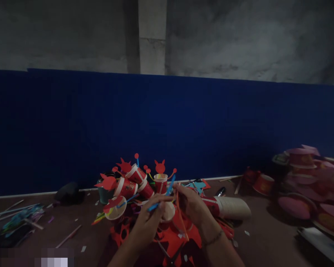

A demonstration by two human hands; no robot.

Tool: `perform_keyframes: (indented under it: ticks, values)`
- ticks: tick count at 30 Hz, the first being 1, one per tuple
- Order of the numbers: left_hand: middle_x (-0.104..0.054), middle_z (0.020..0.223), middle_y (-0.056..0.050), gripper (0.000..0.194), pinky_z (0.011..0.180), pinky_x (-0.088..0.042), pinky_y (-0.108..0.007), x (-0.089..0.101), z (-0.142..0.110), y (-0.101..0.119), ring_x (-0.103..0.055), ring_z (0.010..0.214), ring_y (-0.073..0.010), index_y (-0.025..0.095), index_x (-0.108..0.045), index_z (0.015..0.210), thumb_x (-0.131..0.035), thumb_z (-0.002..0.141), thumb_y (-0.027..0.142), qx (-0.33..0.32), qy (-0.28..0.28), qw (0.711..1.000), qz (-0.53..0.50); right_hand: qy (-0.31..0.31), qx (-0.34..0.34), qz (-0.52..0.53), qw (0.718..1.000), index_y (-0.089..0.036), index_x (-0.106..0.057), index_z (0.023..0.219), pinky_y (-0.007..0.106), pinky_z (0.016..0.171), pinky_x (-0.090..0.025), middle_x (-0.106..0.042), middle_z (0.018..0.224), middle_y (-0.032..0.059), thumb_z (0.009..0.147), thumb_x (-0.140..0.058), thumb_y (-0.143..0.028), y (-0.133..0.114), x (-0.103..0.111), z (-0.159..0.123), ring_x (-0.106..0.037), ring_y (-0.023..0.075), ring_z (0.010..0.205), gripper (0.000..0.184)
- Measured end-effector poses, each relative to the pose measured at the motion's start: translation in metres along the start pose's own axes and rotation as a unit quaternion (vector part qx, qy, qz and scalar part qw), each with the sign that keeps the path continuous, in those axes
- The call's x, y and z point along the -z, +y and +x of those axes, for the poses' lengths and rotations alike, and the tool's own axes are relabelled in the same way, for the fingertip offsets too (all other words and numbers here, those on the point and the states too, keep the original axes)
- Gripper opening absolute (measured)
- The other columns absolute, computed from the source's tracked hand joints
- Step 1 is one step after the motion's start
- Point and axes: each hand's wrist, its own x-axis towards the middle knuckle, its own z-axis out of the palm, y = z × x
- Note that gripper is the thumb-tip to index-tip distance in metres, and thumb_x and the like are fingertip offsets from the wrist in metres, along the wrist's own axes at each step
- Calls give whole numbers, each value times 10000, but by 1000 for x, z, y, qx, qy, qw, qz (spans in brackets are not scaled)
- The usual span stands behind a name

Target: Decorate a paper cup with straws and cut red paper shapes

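Note:
My left hand (148,222) is closed, with a blue strip (171,185) showing at its fingertips and more blue at its knuckles. Whether both blue parts belong to one piece, I cannot tell. Close beside it, my right hand (193,205) pinches a thin orange strip (180,212) that hangs down between the hands. Below them stands an open paper cup (169,212), partly covered by the left fingers. Red cut paper (190,237) and scissors (163,247) lie beneath. Just beyond, a red-and-white cup (160,182) carries a red eared paper head (159,167).
Several decorated cups (126,188) lie piled at the back left of the hands. A stack of nested paper cups (233,207) lies on its side to the right. Pink-topped red cups (302,159) crowd the far right. A blue panel (167,122) borders the table's back.

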Motion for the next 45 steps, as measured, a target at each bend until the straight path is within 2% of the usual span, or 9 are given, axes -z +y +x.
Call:
perform_keyframes:
  ticks: [5, 13, 16, 20, 26, 32, 36, 41, 45]
  values:
    - [-588, 818, -46, 366, 806, -392, -280, 4, 6, 4, -525, 863, -191, 183, -644, 772, -414, 862, 453, -24, 94, 994, 47, 19, 50, -107, 993, -153, -685, 732, 209, 447, -297, -482, 494, -53, 642, -702, -478, -5, 1, -4, -373, 72, 452, 337]
    - [-408, 497, 69, 507, 452, -249, -229, 2, 8, -9, -341, 447, -90, 157, -585, 793, -479, 736, 649, 182, -67, 981, -19, -98, 118, -205, 967, -170, -651, 506, 234, 586, -365, -560, 651, -3, 681, -672, -458, -2, -26, -25, -476, 113, 619, 337]
    - [-512, 573, 31, 457, 530, -328, -238, 3, 6, -10, -440, 534, -109, 155, -602, 782, -520, 747, 604, 195, -89, 974, -77, -102, 67, -148, 981, -159, -658, 529, 221, 495, -329, -529, 607, -20, 658, -697, -464, 4, -27, -23, -413, 73, 508, 334]
    - [-625, 716, -23, 451, 625, -388, -269, 1, 3, -7, -534, 633, -141, 149, -605, 977, -593, 740, 533, 200, -110, 957, -179, -124, -42, -76, 989, -156, -709, 806, 197, 385, -289, -525, 522, -38, 660, -709, -453, 7, -24, -24, -397, 60, 400, 331]
    - [-522, 528, 47, 444, 472, -376, -236, -6, 2, -2, -522, 454, -113, 147, -562, 972, -594, 742, 526, 224, -115, 943, -217, -178, -80, -56, 979, -149, -703, 893, 199, 426, -374, -588, 549, -9, 698, -669, -470, 3, -23, -26, -505, 90, 433, 377]
    - [-487, 478, 58, 400, 371, -291, -196, -5, 3, 0, -426, 357, -72, 175, -524, 812, -525, 766, 572, 233, -135, 946, -178, -95, 43, -112, 988, -214, -732, 795, 199, 451, -322, -622, 702, -2, 691, -659, -484, -2, -28, -27, -382, 64, 478, 299]
    - [-360, 443, 101, 420, 349, -166, -170, -3, 4, -1, -251, 343, -26, 180, -505, 744, -568, 719, 594, 245, -136, 940, -195, -104, 73, -178, 976, -192, -727, 663, 230, 517, -374, -616, 617, 11, 690, -651, -496, -3, -25, -24, -478, 114, 550, 314]
    - [-347, 442, 122, 375, 340, -175, -166, 5, 8, -2, -181, 325, -17, 206, -488, 806, -596, 722, 555, 224, -57, 941, -249, 30, 103, -159, 981, -205, -700, 969, 274, 681, -441, -702, 858, 58, 735, -603, -478, -16, 9, -6, -603, 196, 835, 372]
    - [-286, 419, 138, 432, 320, -111, -162, 11, 12, -5, -131, 315, -13, 210, -490, 829, -608, 684, 600, 208, 6, 943, -259, 115, 164, -341, 918, -140, -675, 1011, 271, 642, -452, -710, 859, 89, 808, -458, -348, -17, 46, 22, -623, 190, 767, 363]
